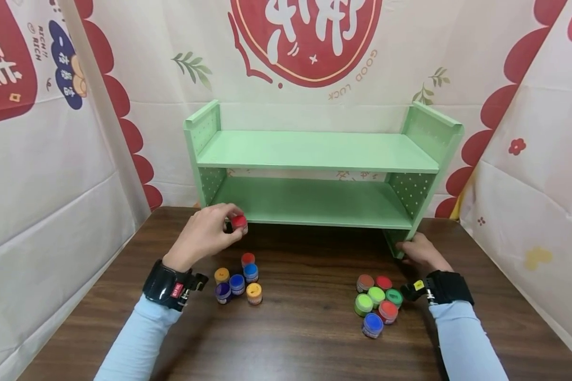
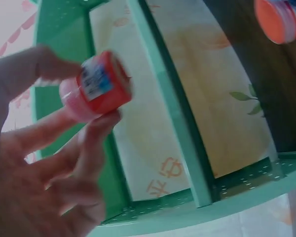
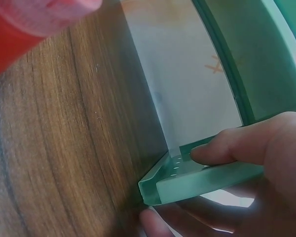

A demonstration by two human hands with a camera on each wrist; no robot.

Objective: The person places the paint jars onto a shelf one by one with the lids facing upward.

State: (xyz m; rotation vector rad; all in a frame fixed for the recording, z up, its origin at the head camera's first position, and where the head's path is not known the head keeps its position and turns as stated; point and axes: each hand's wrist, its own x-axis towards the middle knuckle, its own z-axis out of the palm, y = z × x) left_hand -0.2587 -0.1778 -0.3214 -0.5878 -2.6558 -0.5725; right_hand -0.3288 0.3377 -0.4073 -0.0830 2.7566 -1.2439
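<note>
My left hand pinches a small paint jar with a red lid, close to the lower front left corner of the green shelf. In the left wrist view the jar is held between thumb and fingertips, its label showing. At the right end, my right hand grips the foot of the shelf's side panel. The right wrist view shows the thumb on the inner face of that green panel and the other fingers beneath and behind it.
On the dark wooden table, several paint jars with blue, purple, orange and red lids cluster at left. Another cluster with green, red and blue lids stands at right. Printed cloth hangs behind and along both sides.
</note>
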